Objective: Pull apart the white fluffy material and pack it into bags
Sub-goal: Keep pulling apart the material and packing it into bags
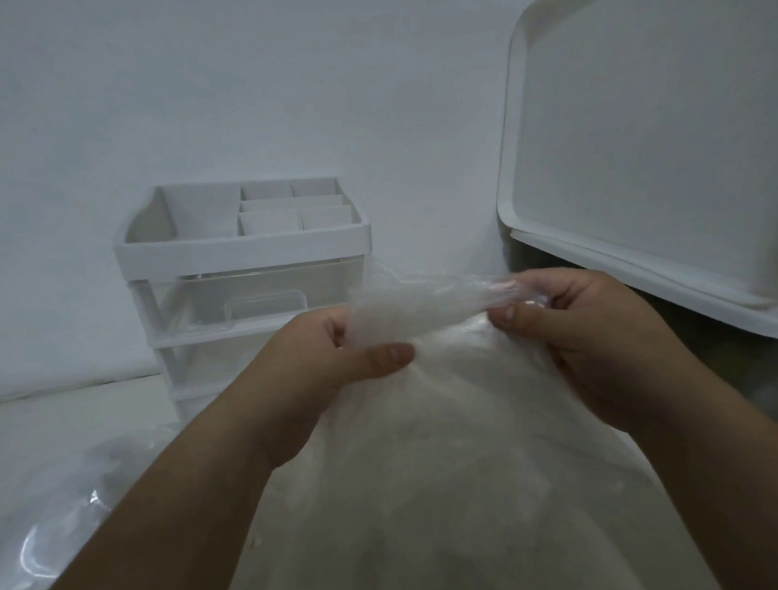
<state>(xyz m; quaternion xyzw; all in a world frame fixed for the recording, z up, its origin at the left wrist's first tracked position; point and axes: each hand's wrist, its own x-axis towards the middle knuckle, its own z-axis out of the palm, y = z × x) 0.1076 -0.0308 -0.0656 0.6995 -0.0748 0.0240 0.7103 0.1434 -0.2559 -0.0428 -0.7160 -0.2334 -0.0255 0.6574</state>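
A clear plastic bag point(428, 470) stuffed with white fluffy material fills the lower middle of the view. Its gathered neck point(418, 311) stretches sideways between both hands. My left hand point(332, 363) grips the left end of the neck, thumb pressed on top of the bag. My right hand point(578, 332) pinches the right end of the twisted plastic between thumb and fingers. The fluffy filling shows through the plastic; none lies loose in view.
A white desktop organiser point(244, 247) with top compartments and clear drawers stands behind the hands against the white wall. A large white tray or lid point(638, 153) leans at the upper right. Crumpled clear plastic point(47, 527) lies at the lower left.
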